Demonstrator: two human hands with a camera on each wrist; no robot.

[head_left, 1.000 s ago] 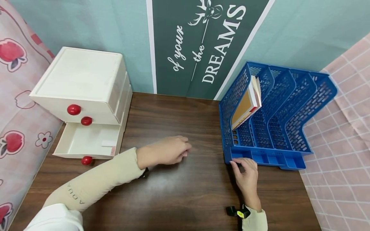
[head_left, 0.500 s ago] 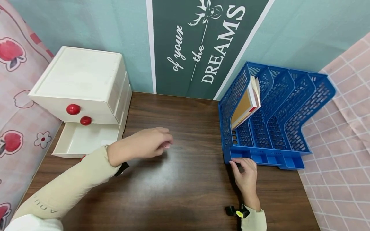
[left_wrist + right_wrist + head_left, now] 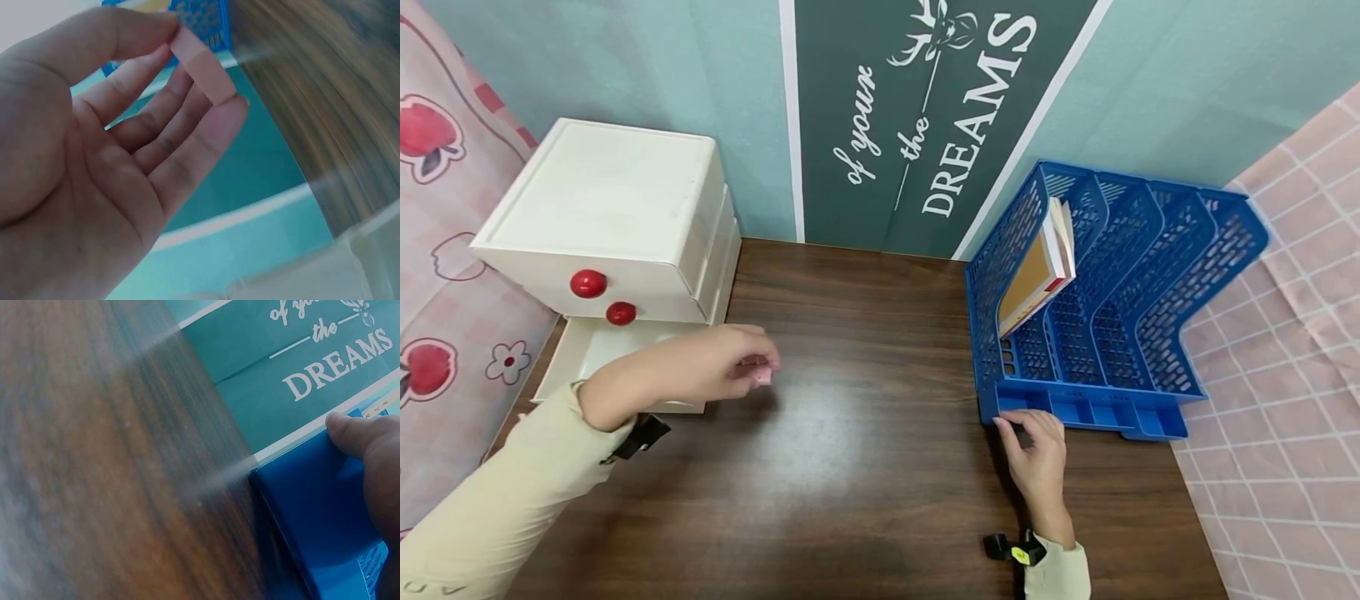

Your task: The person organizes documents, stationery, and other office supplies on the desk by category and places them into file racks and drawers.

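In the left wrist view, a small pink eraser (image 3: 203, 65) is pinched between the thumb and fingertips of my left hand (image 3: 715, 362). That hand hovers over the table, just right of the pulled-out bottom drawer (image 3: 606, 337) of a white drawer unit (image 3: 602, 192), and my forearm covers part of the drawer. On the other side, my right hand (image 3: 1041, 458) grips the front left corner of a blue file organizer (image 3: 1082, 387). Its thumb lies on the rim in the right wrist view; the other fingers are mostly hidden there.
Books (image 3: 1037, 279) stand in the organizer's leftmost slot. Small compartments (image 3: 1116, 414) run along its front. Red knobs (image 3: 588, 283) stick out from the drawer fronts. A wall with a green printed panel (image 3: 917, 125) backs the brown wooden table (image 3: 850, 475).
My left hand has moved left across the table toward the drawer unit, the pink eraser in its fingers. My right hand stays at the organizer's corner.
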